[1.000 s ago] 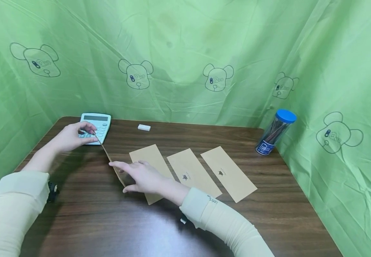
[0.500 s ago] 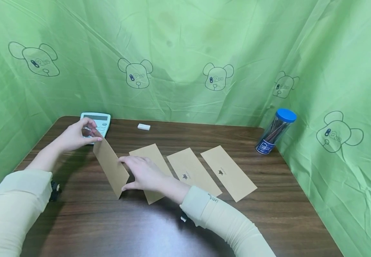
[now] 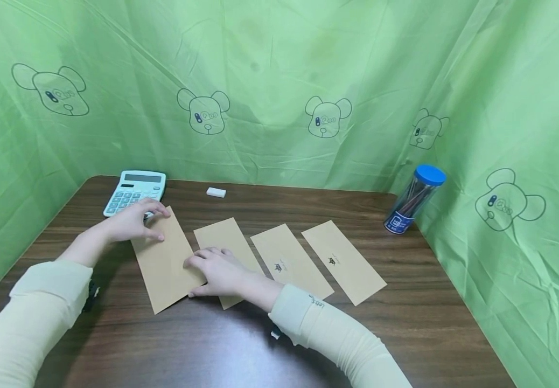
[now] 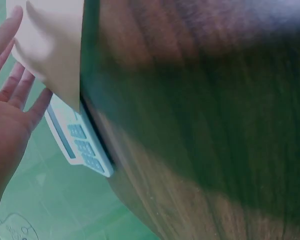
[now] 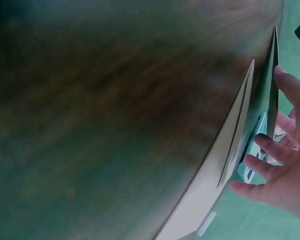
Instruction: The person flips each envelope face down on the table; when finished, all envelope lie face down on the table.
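I have the brown envelope (image 3: 165,269) just on the near side of the calculator (image 3: 136,193), with both hands on it. My left hand (image 3: 139,222), right by the calculator, pinches the far end, thumb on the upper face and fingers round the edge. My right hand (image 3: 221,274), farther from the calculator, grips the right edge between thumb and fingers. I can't tell whether the envelope touches the table (image 3: 240,345). Rightward from the calculator lie a plain envelope (image 3: 228,242) and two printed envelopes (image 3: 344,261); a small white block (image 3: 216,192) sits near it, and a blue-lidded tub (image 3: 412,202) stands well apart.
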`<action>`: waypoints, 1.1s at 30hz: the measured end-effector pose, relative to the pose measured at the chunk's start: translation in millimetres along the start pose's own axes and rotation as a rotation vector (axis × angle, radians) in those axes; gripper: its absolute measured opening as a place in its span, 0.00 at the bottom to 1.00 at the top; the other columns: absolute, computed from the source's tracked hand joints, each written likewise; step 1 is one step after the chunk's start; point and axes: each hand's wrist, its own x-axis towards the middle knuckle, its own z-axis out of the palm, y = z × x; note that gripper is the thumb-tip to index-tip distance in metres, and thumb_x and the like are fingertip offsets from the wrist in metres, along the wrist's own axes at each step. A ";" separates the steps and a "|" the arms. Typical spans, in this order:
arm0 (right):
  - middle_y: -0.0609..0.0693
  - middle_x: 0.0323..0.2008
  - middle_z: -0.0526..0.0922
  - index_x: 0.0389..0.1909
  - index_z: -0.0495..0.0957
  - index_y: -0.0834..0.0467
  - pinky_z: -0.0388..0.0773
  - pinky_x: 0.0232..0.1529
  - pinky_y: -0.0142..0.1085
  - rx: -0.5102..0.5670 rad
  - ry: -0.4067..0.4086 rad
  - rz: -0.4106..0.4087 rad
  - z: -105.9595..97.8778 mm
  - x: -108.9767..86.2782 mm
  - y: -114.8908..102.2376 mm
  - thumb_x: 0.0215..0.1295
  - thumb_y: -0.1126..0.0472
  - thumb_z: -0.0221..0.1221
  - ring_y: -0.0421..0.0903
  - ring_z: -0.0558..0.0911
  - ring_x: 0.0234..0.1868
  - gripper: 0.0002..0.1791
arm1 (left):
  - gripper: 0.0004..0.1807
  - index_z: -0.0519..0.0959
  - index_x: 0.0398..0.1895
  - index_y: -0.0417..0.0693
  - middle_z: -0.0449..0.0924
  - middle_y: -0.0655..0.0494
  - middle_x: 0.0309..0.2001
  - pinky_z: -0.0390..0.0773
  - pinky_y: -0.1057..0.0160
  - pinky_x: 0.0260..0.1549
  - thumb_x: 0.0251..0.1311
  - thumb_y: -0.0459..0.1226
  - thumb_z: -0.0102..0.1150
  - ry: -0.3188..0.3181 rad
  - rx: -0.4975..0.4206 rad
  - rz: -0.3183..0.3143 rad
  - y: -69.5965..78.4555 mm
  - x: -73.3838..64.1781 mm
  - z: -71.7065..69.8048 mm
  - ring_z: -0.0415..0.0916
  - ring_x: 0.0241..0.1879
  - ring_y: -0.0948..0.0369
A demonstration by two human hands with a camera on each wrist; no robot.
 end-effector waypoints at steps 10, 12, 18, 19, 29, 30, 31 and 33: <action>0.40 0.62 0.69 0.61 0.68 0.36 0.68 0.59 0.49 -0.023 -0.068 -0.024 4.6 1.2 4.4 0.54 0.34 0.60 0.47 0.62 0.68 0.32 | 0.39 0.75 0.53 0.41 0.70 0.39 0.54 0.62 0.39 0.55 0.34 0.46 0.78 -0.068 0.001 -0.009 -5.2 -4.9 19.2 0.64 0.56 0.42; 0.40 0.62 0.68 0.60 0.69 0.36 0.68 0.59 0.49 -0.035 -0.077 -0.035 5.6 1.5 5.2 0.55 0.34 0.59 0.47 0.62 0.68 0.31 | 0.38 0.75 0.53 0.40 0.71 0.38 0.54 0.62 0.38 0.55 0.36 0.46 0.78 -0.076 0.002 -0.017 -6.3 -7.0 21.0 0.64 0.57 0.41; 0.42 0.63 0.67 0.58 0.71 0.36 0.68 0.59 0.49 -0.051 -0.089 -0.054 7.2 1.1 7.2 0.56 0.34 0.58 0.45 0.60 0.68 0.28 | 0.36 0.76 0.54 0.40 0.70 0.37 0.56 0.61 0.35 0.55 0.41 0.47 0.75 -0.137 0.012 -0.049 -8.5 -10.8 23.3 0.63 0.58 0.38; 0.42 0.63 0.67 0.58 0.71 0.36 0.68 0.59 0.49 -0.048 -0.090 -0.056 7.4 1.1 7.3 0.56 0.34 0.58 0.45 0.60 0.68 0.28 | 0.35 0.76 0.54 0.41 0.69 0.36 0.57 0.61 0.35 0.55 0.42 0.48 0.74 -0.145 0.017 -0.054 -8.6 -11.0 23.1 0.62 0.58 0.37; 0.42 0.63 0.68 0.60 0.70 0.38 0.65 0.63 0.50 -0.047 -0.060 -0.102 0.1 -2.9 12.9 0.57 0.34 0.57 0.48 0.60 0.69 0.30 | 0.38 0.76 0.55 0.39 0.70 0.37 0.56 0.62 0.38 0.55 0.41 0.49 0.75 -0.126 0.085 -0.022 -2.7 -3.5 22.7 0.64 0.57 0.40; 0.42 0.64 0.68 0.60 0.69 0.38 0.64 0.63 0.50 -0.046 -0.057 -0.108 -1.3 -4.1 13.8 0.57 0.34 0.57 0.48 0.60 0.69 0.30 | 0.38 0.75 0.55 0.38 0.70 0.38 0.56 0.61 0.38 0.56 0.40 0.50 0.75 -0.116 0.088 -0.019 -1.1 -2.7 22.7 0.64 0.57 0.40; 0.42 0.64 0.67 0.60 0.69 0.39 0.64 0.64 0.51 -0.045 -0.052 -0.115 -3.0 -5.5 14.6 0.57 0.34 0.57 0.49 0.60 0.69 0.30 | 0.40 0.75 0.55 0.37 0.71 0.38 0.56 0.61 0.39 0.56 0.40 0.50 0.75 -0.106 0.088 -0.014 0.8 -1.8 22.8 0.64 0.57 0.41; 0.43 0.65 0.67 0.61 0.69 0.39 0.62 0.64 0.53 -0.035 -0.049 -0.125 -6.4 -9.4 16.6 0.57 0.35 0.58 0.50 0.60 0.70 0.31 | 0.41 0.74 0.56 0.36 0.71 0.38 0.56 0.61 0.39 0.57 0.39 0.50 0.75 -0.083 0.088 -0.008 5.3 0.2 23.1 0.64 0.57 0.41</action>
